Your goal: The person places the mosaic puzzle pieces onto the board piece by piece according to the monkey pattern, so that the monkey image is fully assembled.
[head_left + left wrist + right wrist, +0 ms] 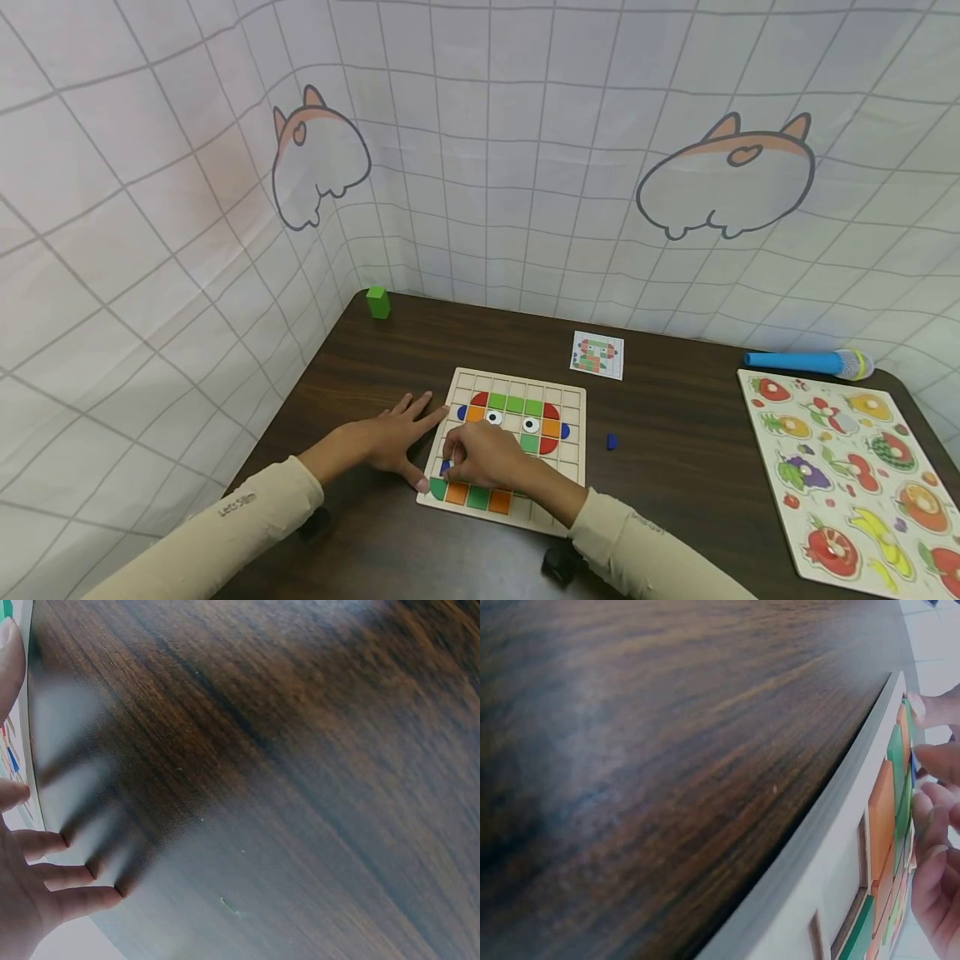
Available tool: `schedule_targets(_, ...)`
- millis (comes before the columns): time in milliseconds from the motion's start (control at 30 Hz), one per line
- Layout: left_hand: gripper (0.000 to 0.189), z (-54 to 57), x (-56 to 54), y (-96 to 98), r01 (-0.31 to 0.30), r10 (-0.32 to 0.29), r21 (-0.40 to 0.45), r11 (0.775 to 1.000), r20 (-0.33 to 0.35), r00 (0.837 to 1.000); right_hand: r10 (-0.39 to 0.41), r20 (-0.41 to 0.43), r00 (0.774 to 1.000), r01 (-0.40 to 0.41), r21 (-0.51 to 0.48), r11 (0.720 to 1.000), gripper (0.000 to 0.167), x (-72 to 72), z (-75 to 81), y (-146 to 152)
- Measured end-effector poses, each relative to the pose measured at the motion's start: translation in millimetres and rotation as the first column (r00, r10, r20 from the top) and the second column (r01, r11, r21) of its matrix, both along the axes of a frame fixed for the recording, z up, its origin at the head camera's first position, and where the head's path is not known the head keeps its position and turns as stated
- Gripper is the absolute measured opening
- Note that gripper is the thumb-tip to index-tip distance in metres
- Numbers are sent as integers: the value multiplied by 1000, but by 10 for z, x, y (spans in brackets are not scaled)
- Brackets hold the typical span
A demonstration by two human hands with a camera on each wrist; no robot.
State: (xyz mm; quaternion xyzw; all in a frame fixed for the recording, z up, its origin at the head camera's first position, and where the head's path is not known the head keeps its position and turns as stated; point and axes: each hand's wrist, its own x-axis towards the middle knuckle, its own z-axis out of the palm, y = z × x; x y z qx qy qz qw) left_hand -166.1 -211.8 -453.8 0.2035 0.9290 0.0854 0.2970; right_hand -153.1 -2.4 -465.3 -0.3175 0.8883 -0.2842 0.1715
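A wooden grid board (574, 400) lies on the table with colored mosaic tiles forming a face-like pattern. My right hand (487, 454) is over its lower left part, thumb and fingers pinching a small blue tile (445, 468). That tile sits just above a green corner tile (437, 489) in the bottom row of green and orange tiles. With fingers spread, my left hand (390, 437) rests at the board's left edge, thumb near the lower left corner. In the right wrist view, the curled fingers (934, 817) appear over the tiles at the right edge.
A loose blue tile (612, 442) lies right of the board. Behind is a pattern card (597, 356). A fruit puzzle board (780, 492) and a blue toy microphone (802, 362) lie at the right. A green block (378, 302) stands at the back left, near the curtain (525, 208).
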Motion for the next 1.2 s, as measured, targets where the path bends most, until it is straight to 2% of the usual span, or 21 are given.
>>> schedule_targets(200, 119, 9, 1, -2, -1, 1, 7, 1000, 6, 1000, -5, -39, 999, 5, 11, 1000, 9, 5, 9, -7)
schedule_targets(800, 119, -13, -3, 0, -4, 4, -4, 1000, -6, 1000, -26, -37, 999, 26, 10, 1000, 8, -6, 16, -18)
schedule_targets(1200, 118, 2, -2, -6, 4, -4, 8, 1000, -2, 1000, -38, -84, 996, 41, 39, 998, 7, 23, 19, -77)
